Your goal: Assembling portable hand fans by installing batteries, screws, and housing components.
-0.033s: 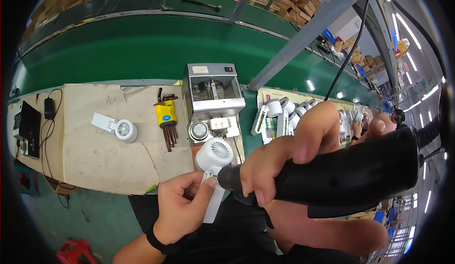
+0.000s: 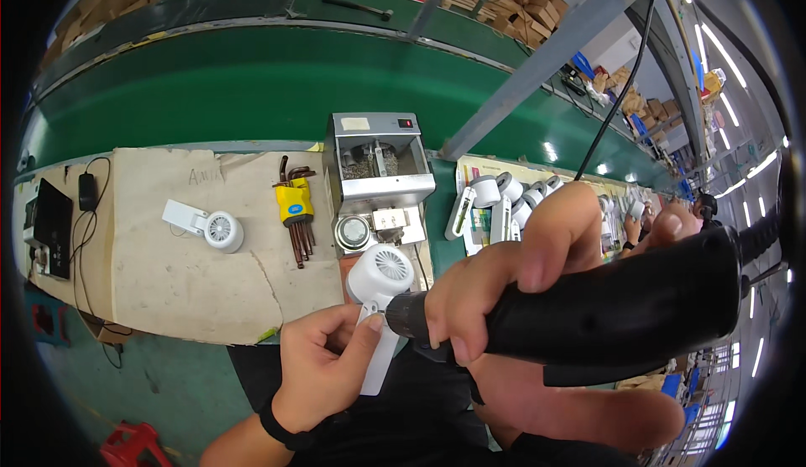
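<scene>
My left hand (image 2: 323, 365) pinches a small white handheld fan (image 2: 380, 276) at the joint between its round grilled head and flat handle. My right hand (image 2: 512, 278) is wrapped round a black electric screwdriver (image 2: 613, 303), which lies slantwise across the right side. The screwdriver's nose meets the fan at that same joint, close to my left thumb; the tip itself is hidden. Just beyond the fan head stands a grey screw feeder (image 2: 382, 186) with loose screws in its tray. A second white fan (image 2: 222, 230) lies on cardboard to the left.
Left of the feeder lies a yellow hex key set (image 2: 294, 203). Several white fans (image 2: 508, 198) are piled on the right. A black box (image 2: 49, 228) and cables sit at the far left. A grey metal post (image 2: 537, 64) slants over the green conveyor (image 2: 235, 89). Another person's hand (image 2: 631, 228) shows farther right.
</scene>
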`<state>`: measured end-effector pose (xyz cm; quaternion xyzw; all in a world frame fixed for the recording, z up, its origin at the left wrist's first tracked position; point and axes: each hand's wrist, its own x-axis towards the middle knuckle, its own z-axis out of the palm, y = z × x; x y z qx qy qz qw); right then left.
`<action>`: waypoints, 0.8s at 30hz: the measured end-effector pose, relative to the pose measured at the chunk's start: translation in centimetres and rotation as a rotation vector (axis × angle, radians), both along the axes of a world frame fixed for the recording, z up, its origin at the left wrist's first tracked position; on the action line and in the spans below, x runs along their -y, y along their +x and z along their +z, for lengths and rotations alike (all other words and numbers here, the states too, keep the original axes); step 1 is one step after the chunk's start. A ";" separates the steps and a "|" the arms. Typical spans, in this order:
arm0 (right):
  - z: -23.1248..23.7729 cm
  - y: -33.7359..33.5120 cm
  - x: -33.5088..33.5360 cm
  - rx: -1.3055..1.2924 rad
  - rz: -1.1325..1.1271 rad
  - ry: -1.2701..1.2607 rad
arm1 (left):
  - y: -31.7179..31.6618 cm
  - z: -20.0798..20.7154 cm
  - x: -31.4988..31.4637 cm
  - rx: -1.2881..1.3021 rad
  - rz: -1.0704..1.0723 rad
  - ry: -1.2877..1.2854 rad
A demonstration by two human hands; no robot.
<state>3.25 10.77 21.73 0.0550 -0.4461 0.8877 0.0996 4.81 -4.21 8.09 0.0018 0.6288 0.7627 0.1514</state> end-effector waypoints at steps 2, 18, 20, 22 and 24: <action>-1.3 -0.3 -1.0 -0.417 0.111 0.299 | 0.0 0.0 0.0 -0.019 -0.008 -0.001; -4.6 -0.1 0.4 -0.575 -0.312 0.401 | -0.6 0.4 -1.2 -0.156 0.030 -0.163; -4.9 -0.7 0.0 -0.623 -0.339 0.390 | -1.1 1.0 -1.3 -0.259 0.063 -0.243; -5.0 -1.1 -0.4 -0.667 -0.323 0.393 | -1.5 0.7 -1.6 -0.281 0.073 -0.255; -5.4 -1.3 -0.5 -0.659 -0.353 0.411 | -1.9 0.3 -1.7 -0.306 0.082 -0.272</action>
